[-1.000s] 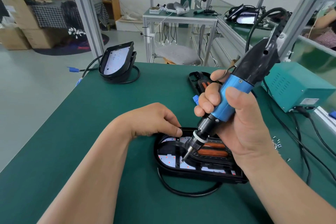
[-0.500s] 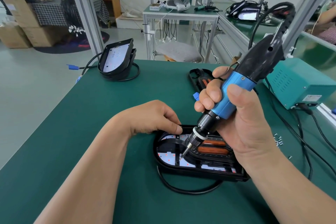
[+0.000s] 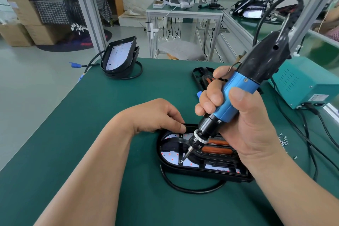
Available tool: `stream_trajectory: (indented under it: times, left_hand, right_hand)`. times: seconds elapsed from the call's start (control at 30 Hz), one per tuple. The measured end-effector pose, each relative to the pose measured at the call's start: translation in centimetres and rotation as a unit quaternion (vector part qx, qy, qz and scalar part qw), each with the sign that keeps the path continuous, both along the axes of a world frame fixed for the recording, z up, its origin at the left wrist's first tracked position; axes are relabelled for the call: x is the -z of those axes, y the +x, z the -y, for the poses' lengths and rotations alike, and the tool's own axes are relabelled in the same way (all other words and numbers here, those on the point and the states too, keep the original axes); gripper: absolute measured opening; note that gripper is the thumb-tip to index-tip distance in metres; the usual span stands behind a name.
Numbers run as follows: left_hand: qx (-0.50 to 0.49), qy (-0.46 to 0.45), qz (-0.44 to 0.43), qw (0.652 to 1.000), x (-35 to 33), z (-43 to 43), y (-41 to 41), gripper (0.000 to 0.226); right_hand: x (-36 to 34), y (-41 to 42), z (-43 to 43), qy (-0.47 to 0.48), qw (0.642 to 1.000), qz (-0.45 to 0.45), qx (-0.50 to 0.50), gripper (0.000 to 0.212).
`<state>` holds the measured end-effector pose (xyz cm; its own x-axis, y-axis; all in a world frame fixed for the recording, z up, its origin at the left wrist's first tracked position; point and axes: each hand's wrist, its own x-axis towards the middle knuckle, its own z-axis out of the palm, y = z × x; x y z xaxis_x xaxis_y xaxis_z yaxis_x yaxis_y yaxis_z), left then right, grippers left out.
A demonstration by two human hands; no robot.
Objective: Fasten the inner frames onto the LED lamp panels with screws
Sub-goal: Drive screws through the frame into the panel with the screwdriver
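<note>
The fingers (image 3: 211, 105) of the right hand (image 3: 253, 134) are wrapped tight round the blue barrel of an electric screwdriver (image 3: 238, 95), with the thumb laid flat along its near side. The tool leans to the right, and its bit comes down on the inner frame (image 3: 218, 160) at the near left part of the LED lamp panel (image 3: 201, 172).

The left hand (image 3: 154, 115) sits at the panel's far left rim, fingers curled in and the thumb pressed on the rim's edge. How far the other fingers reach round the rim cannot be told.

The panel lies flat on the green counter (image 3: 91, 134), right in front of the person, with white board and red dots showing through the frame's openings. A black cable (image 3: 190, 190) loops out from under its near side.

Loose screws (image 3: 284, 141) lie scattered to the right, near dark cords. Farther right stands a teal power box (image 3: 308, 82). A second lamp panel (image 3: 119, 57) rests tilted at the counter's far left corner, and a spare black frame (image 3: 200, 74) lies behind the right hand.
</note>
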<state>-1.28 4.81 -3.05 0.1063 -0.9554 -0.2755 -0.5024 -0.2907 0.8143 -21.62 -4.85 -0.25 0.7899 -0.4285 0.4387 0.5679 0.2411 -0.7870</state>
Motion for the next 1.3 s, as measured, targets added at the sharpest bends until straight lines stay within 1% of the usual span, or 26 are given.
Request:
stream_trajectory:
  times: [0.07, 0.17, 0.2, 0.3, 0.4, 0.7, 0.87, 1.0, 1.07, 1.13, 1.2, 1.27, 1.3]
  left_hand:
    - [0.002, 0.0, -0.008, 1.0, -0.1, 0.0, -0.2, 0.007]
    - [0.007, -0.002, -0.015, 1.0, -0.2, 0.0, -0.4, 0.021]
    - [0.007, -0.002, -0.017, 1.0, -0.2, -0.1, -0.5, 0.021]
    - [0.004, 0.0, -0.023, 1.0, -0.2, 0.0, -0.4, 0.014]
    - [-0.001, 0.001, -0.025, 1.0, -0.2, 0.0, -0.4, 0.011]
    - [0.0, -0.001, -0.035, 0.999, -0.2, -0.2, -0.5, 0.012]
    - [0.002, -0.001, -0.026, 1.0, -0.1, 0.0, -0.5, 0.022]
    - [0.001, -0.001, -0.035, 0.999, 0.2, 0.1, -0.2, 0.013]
    - [-0.002, 0.001, -0.036, 0.999, 0.3, 0.1, -0.1, 0.009]
    - [-0.001, 0.005, -0.028, 1.0, 0.3, 0.1, 0.0, 0.015]
    - [-0.005, 0.013, -0.029, 0.999, 0.3, 0.0, 0.0, 0.027]
    - [-0.019, 0.021, -0.06, 0.998, 0.4, 0.2, 0.1, 0.044]
    - [-0.033, 0.021, -0.086, 0.996, 0.5, 0.3, 0.1, 0.044]
  right_hand:
    - [0.0, 0.0, -0.2, -0.004, 1.0, -0.001, -0.01, 0.052]
    - [0.0, 0.0, -0.4, -0.005, 1.0, -0.001, -0.029, 0.05]
    - [0.0, 0.0, -0.4, -0.002, 0.999, -0.001, -0.035, 0.05]
    - [-0.1, 0.1, -0.5, 0.014, 0.999, -0.002, -0.051, 0.049]
    - [-0.2, 0.1, -0.6, 0.013, 0.998, 0.003, -0.068, 0.043]
    - [-0.4, 0.4, -0.6, -0.005, 0.995, 0.009, -0.101, 0.037]
    - [0.1, 0.3, -0.1, -0.005, 0.999, 0.003, -0.052, 0.05]
    - [0.3, 0.3, 0.1, -0.005, 0.999, 0.012, -0.034, 0.053]
    - [0.3, 0.2, 0.3, 0.006, 1.0, 0.024, -0.018, 0.05]
    - [0.2, 0.1, 0.6, 0.028, 0.999, 0.032, 0.019, 0.041]
    - [0.2, -0.1, 1.0, 0.058, 0.996, 0.034, 0.057, 0.031]
    - [0.1, -0.2, 1.4, 0.083, 0.992, 0.039, 0.082, 0.027]
    - [0.1, -0.2, 1.7, 0.092, 0.99, 0.043, 0.094, 0.024]
